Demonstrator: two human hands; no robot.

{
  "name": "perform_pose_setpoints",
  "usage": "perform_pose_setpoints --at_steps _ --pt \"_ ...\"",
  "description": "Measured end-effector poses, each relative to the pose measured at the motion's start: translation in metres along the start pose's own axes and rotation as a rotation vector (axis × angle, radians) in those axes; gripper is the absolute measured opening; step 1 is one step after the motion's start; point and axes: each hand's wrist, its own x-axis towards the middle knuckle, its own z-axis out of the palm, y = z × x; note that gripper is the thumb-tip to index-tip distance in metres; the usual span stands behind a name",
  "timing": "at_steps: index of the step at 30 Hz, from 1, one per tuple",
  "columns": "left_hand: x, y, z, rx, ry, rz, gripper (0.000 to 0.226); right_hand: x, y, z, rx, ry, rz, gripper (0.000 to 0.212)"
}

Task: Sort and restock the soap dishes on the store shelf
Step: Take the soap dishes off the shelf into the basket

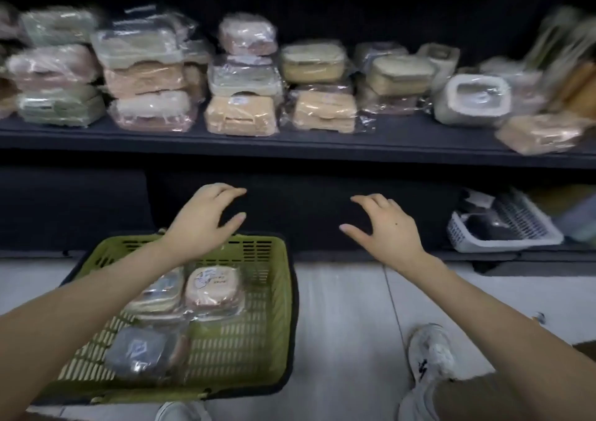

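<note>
A green plastic basket (258,307) sits on the floor and holds wrapped soap dishes: a pink one (213,286), a beige one (158,295) and a grey one (138,351). My left hand (203,224) hovers above the basket's far rim, fingers loosely curved, holding nothing. My right hand (383,227) hangs to the right of the basket, also empty with spread fingers. Above both, the dark shelf (290,144) carries stacks of wrapped soap dishes in green, pink, beige and tan, such as a tan one (242,115) and a grey-white one (472,99).
A white slotted tray (503,224) with dark items sits on the lower shelf at right. Pale floor tiles (342,324) lie between the basket and my white shoes (432,356). The recess below the shelf is dark.
</note>
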Motion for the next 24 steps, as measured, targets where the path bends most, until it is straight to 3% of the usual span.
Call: perform_pose_setpoints --at_steps 6,12,20,24 --pt "0.101 0.107 0.010 -0.075 0.135 0.267 0.035 0.021 0.096 -0.063 -0.073 0.171 0.255 0.061" --pt "0.194 0.172 0.027 -0.108 0.195 0.363 0.034 0.054 0.189 -0.093 -0.139 0.285 0.520 0.077" --pt "0.305 0.199 0.035 0.052 0.206 0.257 0.063 0.096 0.279 -0.114 -0.107 0.152 0.778 0.102" --pt "0.352 0.199 0.040 0.141 0.118 0.170 0.079 0.110 0.309 -0.128 -0.050 -0.026 0.716 0.101"
